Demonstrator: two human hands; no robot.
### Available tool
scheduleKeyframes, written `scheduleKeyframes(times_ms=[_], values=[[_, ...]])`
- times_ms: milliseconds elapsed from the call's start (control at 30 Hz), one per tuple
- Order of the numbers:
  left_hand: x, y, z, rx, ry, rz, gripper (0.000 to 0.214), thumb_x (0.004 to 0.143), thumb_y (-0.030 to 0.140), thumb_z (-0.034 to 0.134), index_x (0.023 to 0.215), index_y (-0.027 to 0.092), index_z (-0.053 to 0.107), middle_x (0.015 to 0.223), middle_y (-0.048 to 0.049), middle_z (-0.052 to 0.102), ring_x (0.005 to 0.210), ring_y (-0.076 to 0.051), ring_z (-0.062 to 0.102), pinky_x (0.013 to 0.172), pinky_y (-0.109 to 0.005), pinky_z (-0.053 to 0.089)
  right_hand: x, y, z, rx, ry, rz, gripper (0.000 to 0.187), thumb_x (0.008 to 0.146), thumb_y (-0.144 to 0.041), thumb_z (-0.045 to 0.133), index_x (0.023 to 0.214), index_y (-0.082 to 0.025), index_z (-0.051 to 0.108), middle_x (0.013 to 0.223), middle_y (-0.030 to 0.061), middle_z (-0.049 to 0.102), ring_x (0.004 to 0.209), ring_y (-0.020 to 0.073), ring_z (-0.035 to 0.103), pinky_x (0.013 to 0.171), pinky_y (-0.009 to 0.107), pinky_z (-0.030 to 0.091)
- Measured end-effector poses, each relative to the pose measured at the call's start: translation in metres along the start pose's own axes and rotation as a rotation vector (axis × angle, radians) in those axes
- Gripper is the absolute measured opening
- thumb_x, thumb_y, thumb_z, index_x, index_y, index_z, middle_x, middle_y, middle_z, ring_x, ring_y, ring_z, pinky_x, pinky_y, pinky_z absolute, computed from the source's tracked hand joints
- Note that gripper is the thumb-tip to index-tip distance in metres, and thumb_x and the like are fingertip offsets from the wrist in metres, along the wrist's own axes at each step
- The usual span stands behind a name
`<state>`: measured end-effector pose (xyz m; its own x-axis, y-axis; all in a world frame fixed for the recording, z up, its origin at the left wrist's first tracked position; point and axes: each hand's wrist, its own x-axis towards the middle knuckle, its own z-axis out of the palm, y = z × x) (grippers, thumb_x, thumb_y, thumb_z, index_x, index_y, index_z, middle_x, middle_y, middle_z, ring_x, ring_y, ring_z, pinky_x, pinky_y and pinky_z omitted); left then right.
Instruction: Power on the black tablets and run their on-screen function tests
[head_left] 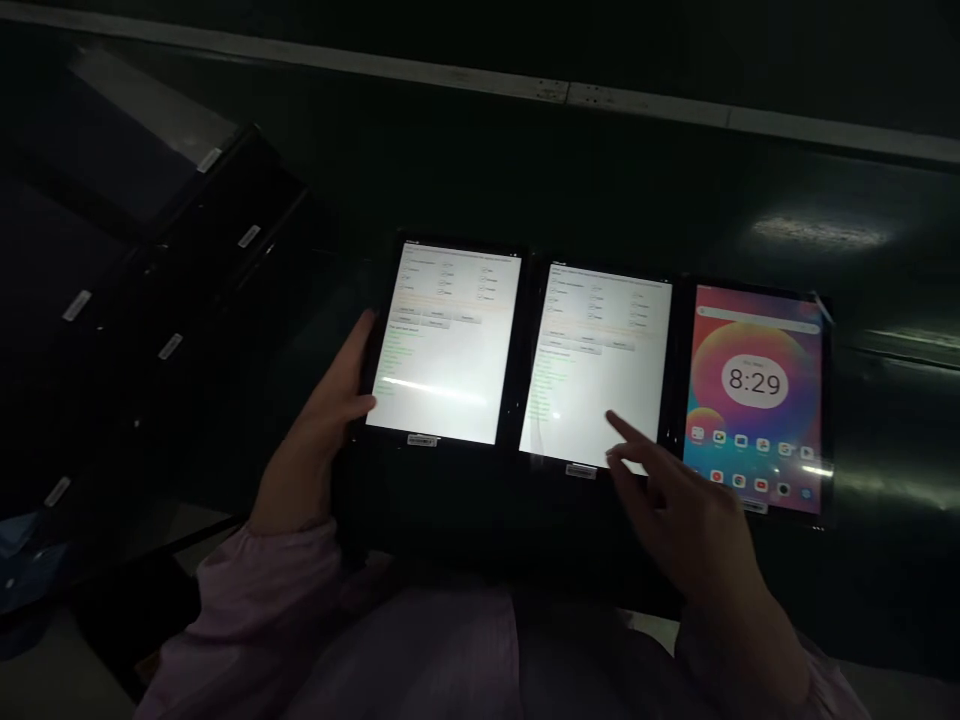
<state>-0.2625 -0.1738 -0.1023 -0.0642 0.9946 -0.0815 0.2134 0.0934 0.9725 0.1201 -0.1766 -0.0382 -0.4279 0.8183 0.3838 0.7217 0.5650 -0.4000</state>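
Three lit tablets lie side by side in a row on a dark, glossy table point(465, 175), seen from above in dim light. The left tablet point(442, 350) and the middle tablet point(592, 355) each show a white page with tick boxes, grey buttons and lines of green text too small to read. The right tablet point(757, 400) shows a colourful home screen with app icons and a clock reading 8:29. The person's left hand point(311, 435) is at the left tablet's left edge, thumb and forefinger spread apart along it; whether they pinch it or only rest there, I cannot tell. The right hand point(694, 515) holds nothing: its forefinger points out over the lower part of the middle tablet's screen, the other fingers loosely bent; contact is unclear. Off to the left lie dark flat devices point(217, 210) with small white labels
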Motion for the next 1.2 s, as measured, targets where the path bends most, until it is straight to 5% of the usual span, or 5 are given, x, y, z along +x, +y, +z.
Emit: scheduleKeyframes(times_ms=[167,367,533,900,1200], values=[[0.002,0.014,-0.012,0.326,-0.267,-0.129,0.169,0.057,0.074,0.093,0.173,0.016,-0.015,0.182,-0.0165,-0.012,0.168,-0.048,-0.002,0.133,-0.07,0.013,-0.017,0.001,-0.011,-0.059,0.049,0.142,0.022,0.114,-0.029,0.055,0.113,-0.023,0.077,0.095,0.0024,0.085,0.04,0.0033,0.049,0.043,0.021,0.041],[0.008,0.041,0.018,0.478,0.035,-0.334,0.173,0.041,0.083,0.093,0.176,0.02,0.005,0.184,-0.0132,0.0,0.168,-0.052,0.005,0.131,-0.076,0.01,-0.019,-0.005,-0.011,0.05,0.015,0.076,0.02,0.112,-0.021,0.056,0.1,-0.019,0.072,0.11,0.0044,0.085,0.039,0.0006,0.043,0.044,0.017,0.042],[0.022,0.045,0.027,0.237,0.157,-0.178,0.16,0.053,0.082,0.09,0.173,0.007,0.016,0.182,-0.0193,0.013,0.169,-0.041,0.012,0.138,-0.061,0.011,-0.01,-0.022,0.002,0.196,-0.075,-0.023,0.03,0.113,-0.017,0.05,0.089,-0.016,0.067,0.118,0.0091,0.084,0.046,0.0036,0.057,0.047,0.021,0.048],[0.006,0.027,-0.018,0.057,-0.028,-0.203,0.132,0.056,0.044,0.099,0.17,0.034,0.033,0.182,-0.0041,0.021,0.169,-0.041,0.011,0.133,-0.069,0.016,0.005,-0.038,0.021,0.115,-0.119,-0.054,0.034,0.113,-0.018,0.048,0.094,-0.014,0.075,0.117,0.0092,0.084,0.044,0.0063,0.058,0.042,0.026,0.043],[0.006,0.025,-0.022,0.25,-0.132,-0.186,0.14,0.061,0.062,0.095,0.174,0.023,0.023,0.184,-0.0092,0.007,0.169,-0.045,0.001,0.13,-0.069,0.02,-0.005,-0.02,-0.011,0.188,-0.004,-0.005,0.034,0.108,-0.013,0.057,0.076,-0.02,0.068,0.096,0.003,0.086,0.05,0.007,0.066,0.049,0.021,0.052]])
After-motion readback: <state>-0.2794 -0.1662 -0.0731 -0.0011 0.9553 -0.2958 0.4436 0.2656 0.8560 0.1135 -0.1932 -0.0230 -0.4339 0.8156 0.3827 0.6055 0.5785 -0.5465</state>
